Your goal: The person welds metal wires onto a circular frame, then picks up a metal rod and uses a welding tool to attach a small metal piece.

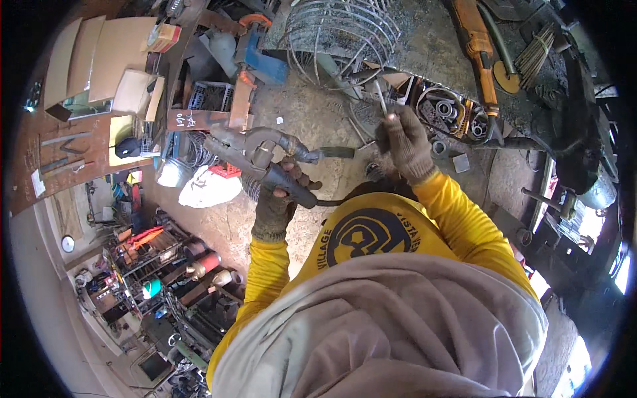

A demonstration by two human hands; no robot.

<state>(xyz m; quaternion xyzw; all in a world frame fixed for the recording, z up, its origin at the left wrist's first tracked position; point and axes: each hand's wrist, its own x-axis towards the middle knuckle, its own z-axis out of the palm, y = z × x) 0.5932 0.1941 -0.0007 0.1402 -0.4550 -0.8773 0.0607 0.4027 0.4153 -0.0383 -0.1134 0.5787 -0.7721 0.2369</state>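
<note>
Black tool handle (298, 192) lies within the gloved left fingers (298, 174).

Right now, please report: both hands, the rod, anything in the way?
Left hand gripping dark cabled tool. Right hand holding thin rod. Round wire cage beyond rod's tip, possibly obstructing.

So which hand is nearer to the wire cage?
Right. In the picture, the right hand, holding a thin rod, is below and right of the wire cage; the left hand, around a dark tool, is farther below, toward its left.
</note>
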